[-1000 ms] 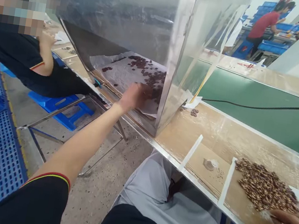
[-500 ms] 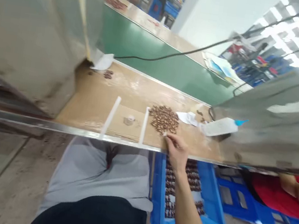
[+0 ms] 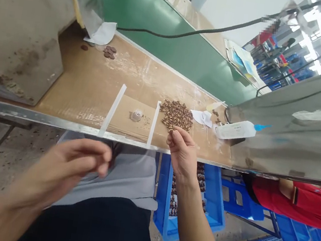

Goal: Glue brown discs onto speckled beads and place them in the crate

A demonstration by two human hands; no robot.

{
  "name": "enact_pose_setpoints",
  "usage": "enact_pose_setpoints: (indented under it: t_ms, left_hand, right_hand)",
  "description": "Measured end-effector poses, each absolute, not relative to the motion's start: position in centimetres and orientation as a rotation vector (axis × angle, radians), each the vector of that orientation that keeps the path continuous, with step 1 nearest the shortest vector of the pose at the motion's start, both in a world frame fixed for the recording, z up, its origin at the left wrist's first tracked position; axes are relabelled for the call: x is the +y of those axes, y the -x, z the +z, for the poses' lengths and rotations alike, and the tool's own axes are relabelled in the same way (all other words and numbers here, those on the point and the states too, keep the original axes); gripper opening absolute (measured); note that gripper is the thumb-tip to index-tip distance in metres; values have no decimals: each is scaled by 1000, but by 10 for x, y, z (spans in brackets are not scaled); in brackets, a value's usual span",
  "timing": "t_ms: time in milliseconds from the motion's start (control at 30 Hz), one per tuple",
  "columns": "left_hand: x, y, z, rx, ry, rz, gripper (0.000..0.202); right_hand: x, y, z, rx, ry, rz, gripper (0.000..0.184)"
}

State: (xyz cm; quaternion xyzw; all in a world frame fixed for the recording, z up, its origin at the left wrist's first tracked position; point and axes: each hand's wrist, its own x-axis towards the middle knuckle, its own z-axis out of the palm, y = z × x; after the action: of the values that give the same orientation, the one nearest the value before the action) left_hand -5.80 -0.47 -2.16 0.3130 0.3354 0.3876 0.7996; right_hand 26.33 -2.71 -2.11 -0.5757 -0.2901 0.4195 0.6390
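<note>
My right hand [image 3: 182, 151] is closed in a pinch at the near edge of a pile of small brown-and-gold pieces [image 3: 177, 115]; whatever lies between its fingertips is too small to make out. My left hand [image 3: 80, 161] is lifted above my lap, in front of the bench edge. It is blurred, with loosely bent fingers, a gap by the thumb and nothing visible in it. Left of the pile, a small clear round cup [image 3: 136, 115] sits on a cardboard sheet [image 3: 123, 125] between two white strips [image 3: 113, 109].
A white bottle with a blue nozzle [image 3: 237, 130] lies right of the pile, near white paper [image 3: 202, 118]. Brown discs [image 3: 109, 51] lie far left. Metal panels flank the bench. Below it stands a blue crate [image 3: 213, 213] holding rows of dark pieces. A person in red is at right.
My left hand has come into view from the lower left. My right hand stays by the pile, still pinched. The camera view has shifted and come closer to the bench.
</note>
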Motion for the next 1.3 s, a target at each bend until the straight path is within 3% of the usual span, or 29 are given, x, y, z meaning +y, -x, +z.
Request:
enact_pose_setpoints:
  t_ms: [167, 333, 667, 1300]
  left_hand:
    - [-4, 5, -45, 478, -280, 865, 30]
    - [8, 2, -48, 438, -182, 878, 28]
    - [21, 19, -51, 497, -413, 952, 18]
    - [18, 20, -55, 556, -433, 1000, 12]
  right_hand:
    - [-7, -234, -9, -780, 1279, 1002, 26]
    - [5, -218, 5, -1241, 1386, 601, 11]
    - [30, -211, 3, -1725, 1347, 154, 18]
    - [43, -211, -10, -1827, 1399, 216, 23]
